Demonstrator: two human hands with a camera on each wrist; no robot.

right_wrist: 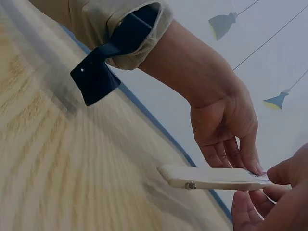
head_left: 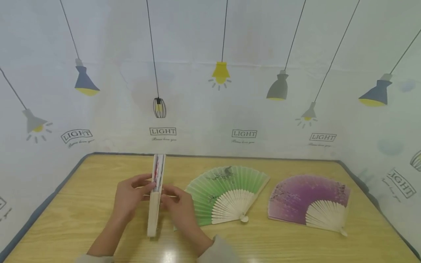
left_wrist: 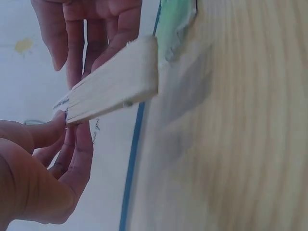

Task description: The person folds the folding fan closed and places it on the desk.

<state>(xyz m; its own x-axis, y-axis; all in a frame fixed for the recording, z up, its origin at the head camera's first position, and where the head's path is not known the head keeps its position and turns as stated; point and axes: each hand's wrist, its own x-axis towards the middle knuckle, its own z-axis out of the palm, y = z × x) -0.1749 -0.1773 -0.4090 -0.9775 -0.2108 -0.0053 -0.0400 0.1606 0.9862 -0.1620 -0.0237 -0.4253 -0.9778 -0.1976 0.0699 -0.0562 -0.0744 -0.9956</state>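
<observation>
The folded fan [head_left: 156,197] is raised over the left part of the table [head_left: 279,248], its pivot end towards the person, between the left hand [head_left: 129,195] on its left and the right hand [head_left: 179,204] on its right. Right of these, the middle spread fan [head_left: 235,197] lies on the table, its left end partly behind the right hand in the head view. Farther right and apart from it lies the far-right spread fan [head_left: 309,201]. Behind the table rises the backdrop [head_left: 194,120], which also flanks both sides; on it, printed lamps [head_left: 221,73] hang above a row of LIGHT labels [head_left: 244,133].
</observation>
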